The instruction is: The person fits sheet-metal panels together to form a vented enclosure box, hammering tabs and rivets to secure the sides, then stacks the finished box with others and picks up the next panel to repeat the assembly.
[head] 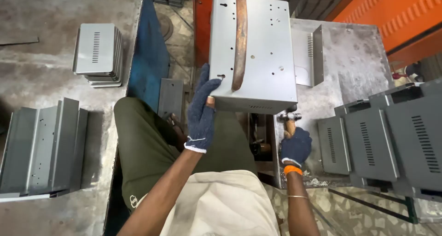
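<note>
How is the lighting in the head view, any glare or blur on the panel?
Head view: even daylight, soft sheen but no hard glare on the grey sheet-metal box; left hand in its blue knit glove sharp; wide-angle lens bends the edges.

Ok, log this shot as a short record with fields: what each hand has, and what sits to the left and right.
left hand: gloved left hand grips the near left corner of the grey box
right hand: gloved right hand holds a hammer by its wooden handle, just below the box
over box: copper arm lies across its top
left bench: stack of slotted covers; row of bent panels
right bench: overlapping slotted covers
</note>
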